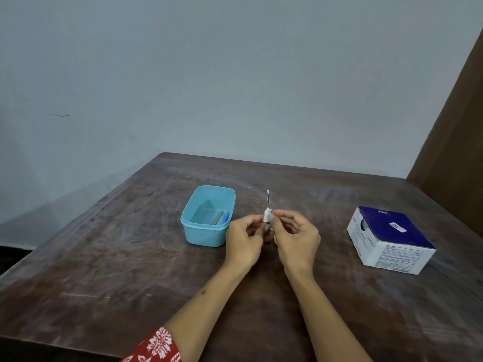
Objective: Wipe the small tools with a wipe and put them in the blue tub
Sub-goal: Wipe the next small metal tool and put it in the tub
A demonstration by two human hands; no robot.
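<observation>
A slim metal tool (268, 199) stands upright between my hands, its tip pointing away from me. My right hand (295, 236) pinches a small white wipe (267, 215) around the tool's shaft. My left hand (244, 239) holds the tool's lower end, which is hidden by the fingers. Just left of my hands stands the blue tub (201, 231), open-topped, with a small grey and blue tool (222, 218) lying inside. A bit of something yellow (275, 237) shows on the table between my hands.
A white and dark blue cardboard box (389, 239) sits on the right side of the brown wooden table (130, 257). A pale wall runs behind the table, and a brown panel stands at the far right.
</observation>
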